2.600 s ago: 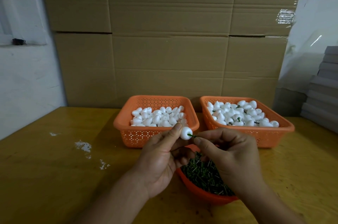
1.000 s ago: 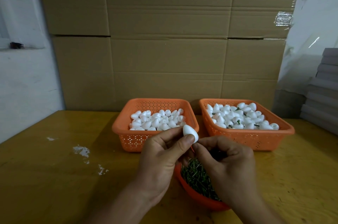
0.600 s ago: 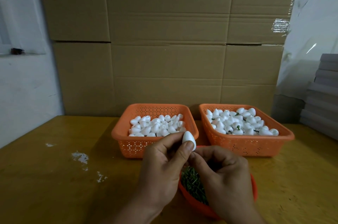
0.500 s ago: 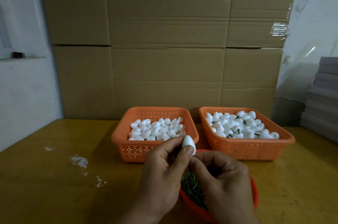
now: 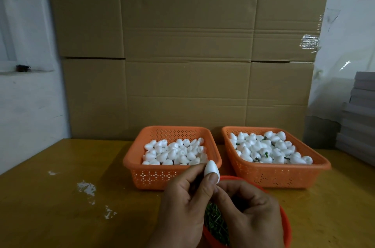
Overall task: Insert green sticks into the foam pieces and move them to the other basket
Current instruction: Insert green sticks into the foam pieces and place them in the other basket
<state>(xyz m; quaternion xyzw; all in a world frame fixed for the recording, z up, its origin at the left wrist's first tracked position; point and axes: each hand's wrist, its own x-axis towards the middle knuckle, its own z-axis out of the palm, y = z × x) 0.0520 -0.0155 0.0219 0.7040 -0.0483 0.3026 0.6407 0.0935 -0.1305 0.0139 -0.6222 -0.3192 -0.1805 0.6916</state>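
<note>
My left hand (image 5: 183,207) pinches a white egg-shaped foam piece (image 5: 211,169) between thumb and fingers, pointed end up. My right hand (image 5: 249,213) sits just below and right of it, fingers curled with the tips at the foam's base; whatever they pinch is hidden. Both hands hover over a round orange bowl (image 5: 285,225) of green sticks (image 5: 215,223). Behind them the left orange basket (image 5: 140,166) holds plain white foam pieces. The right orange basket (image 5: 284,174) holds foam pieces with green sticks in them.
The baskets stand side by side on a yellow-brown wooden table (image 5: 60,197) with white smears at the left. A wall of cardboard boxes (image 5: 182,65) rises behind. A stack of grey boards (image 5: 359,118) is at the right edge.
The camera has tilted up, so hands and baskets sit lower in the frame. The left hand turned the foam piece upright; the right hand's fingertips came in under it.
</note>
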